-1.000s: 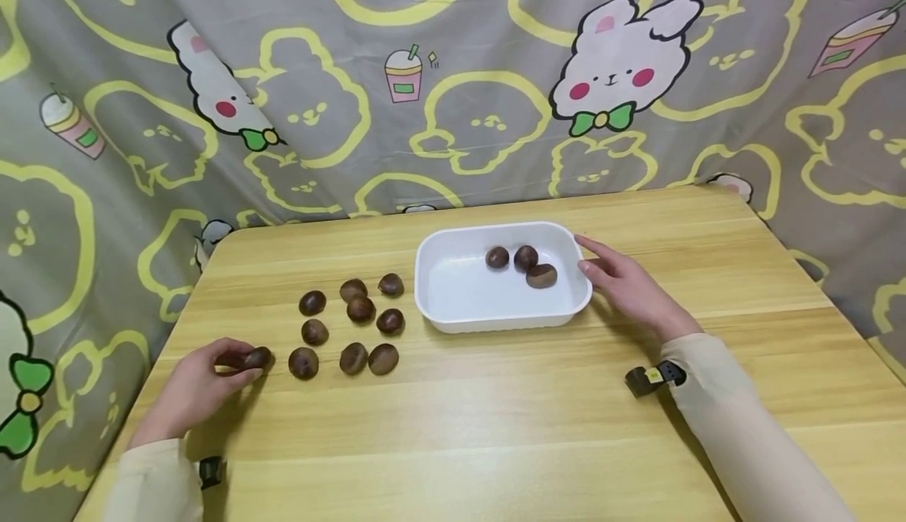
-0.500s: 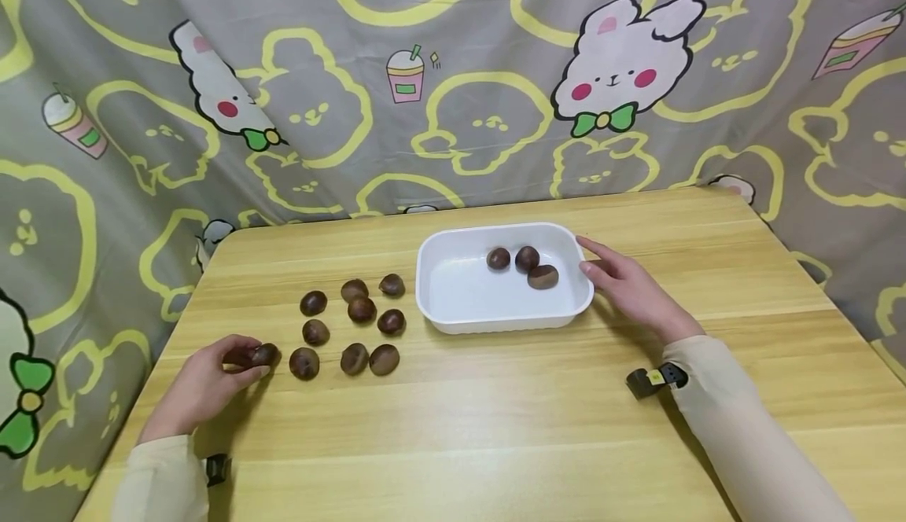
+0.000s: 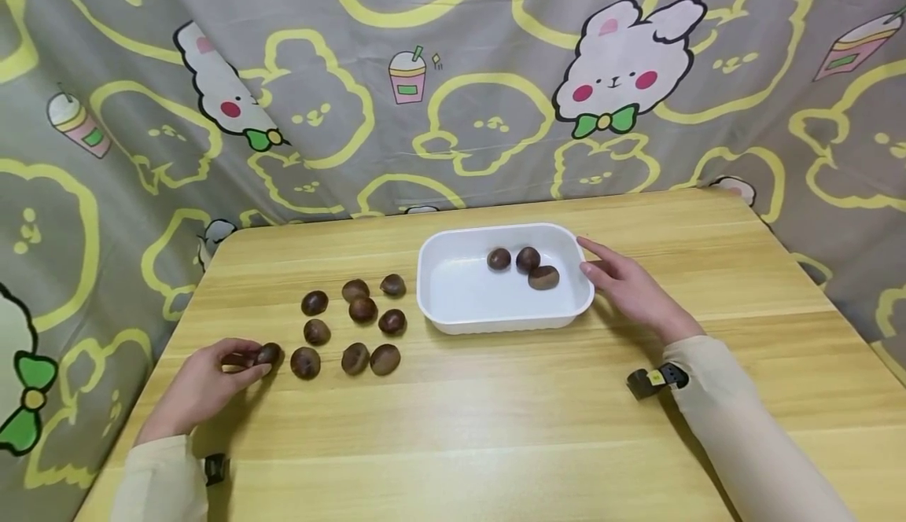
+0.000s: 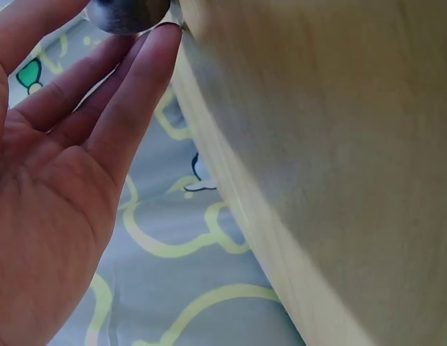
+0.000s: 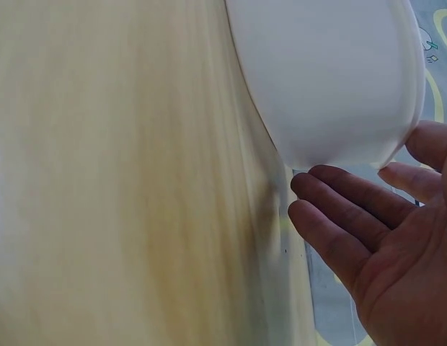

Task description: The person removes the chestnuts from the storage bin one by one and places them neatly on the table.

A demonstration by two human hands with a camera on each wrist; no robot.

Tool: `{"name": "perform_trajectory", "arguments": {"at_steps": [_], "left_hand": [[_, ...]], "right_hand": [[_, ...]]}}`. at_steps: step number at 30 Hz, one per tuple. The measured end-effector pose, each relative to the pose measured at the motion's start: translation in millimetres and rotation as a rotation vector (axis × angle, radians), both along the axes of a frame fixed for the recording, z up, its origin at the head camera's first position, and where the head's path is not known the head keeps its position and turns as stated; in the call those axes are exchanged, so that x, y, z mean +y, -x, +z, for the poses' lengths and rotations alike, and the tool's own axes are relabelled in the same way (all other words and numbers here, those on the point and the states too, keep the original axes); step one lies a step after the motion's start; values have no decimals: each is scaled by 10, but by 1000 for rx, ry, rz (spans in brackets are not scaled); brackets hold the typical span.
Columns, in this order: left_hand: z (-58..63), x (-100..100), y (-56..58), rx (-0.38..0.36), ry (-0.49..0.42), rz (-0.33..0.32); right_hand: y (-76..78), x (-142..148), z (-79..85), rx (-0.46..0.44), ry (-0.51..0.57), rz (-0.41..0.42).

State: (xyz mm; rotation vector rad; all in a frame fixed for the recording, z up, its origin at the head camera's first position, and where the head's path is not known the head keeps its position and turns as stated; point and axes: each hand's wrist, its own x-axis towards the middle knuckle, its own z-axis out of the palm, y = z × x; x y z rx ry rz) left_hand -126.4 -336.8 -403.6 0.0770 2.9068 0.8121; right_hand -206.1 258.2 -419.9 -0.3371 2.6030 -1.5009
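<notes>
At the left of the table, my left hand pinches a dark brown chestnut between thumb and fingertips. The left wrist view shows that same chestnut at its top edge, against the fingers. Several more chestnuts lie loosely grouped between this hand and a white plastic tray. Inside the tray, toward its right end, sit 3 chestnuts. My right hand touches the tray's right end with its thumb and fingertips. In the right wrist view its fingers extend nearly straight beside the tray wall.
The wooden table runs back to a grey patterned curtain, which also hangs along the left and right sides. A dark wrist device sits at the right sleeve, another at the left.
My left hand has shifted slightly right with the chestnut, closer to the nearest loose one. My right hand and the tray have stayed in place.
</notes>
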Motion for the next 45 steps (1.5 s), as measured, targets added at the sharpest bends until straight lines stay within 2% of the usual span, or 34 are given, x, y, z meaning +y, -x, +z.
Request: {"name": "perform_trajectory", "arguments": {"at_steps": [5, 10, 14, 21, 29, 35, 41, 45], "left_hand": [[73, 10, 13, 12, 3, 18], [158, 82, 63, 140, -47, 31], [229, 201, 135, 246, -79, 15], [315, 549, 309, 359, -153, -44], [376, 1184, 559, 460, -336, -193], [432, 1730, 784, 423, -461, -290], [441, 2227, 990, 371, -472, -403], [424, 2476, 1088, 336, -477, -443]], "right_hand": [[0, 7, -6, -4, 12, 3], [-8, 11, -1, -3, 15, -1], [-12, 9, 2, -2, 13, -1], [-15, -2, -4, 3, 24, 3], [-20, 4, -4, 3, 19, 1], [-25, 15, 5, 9, 9, -5], [-24, 9, 9, 8, 20, 1], [-26, 6, 11, 1, 24, 2]]}}
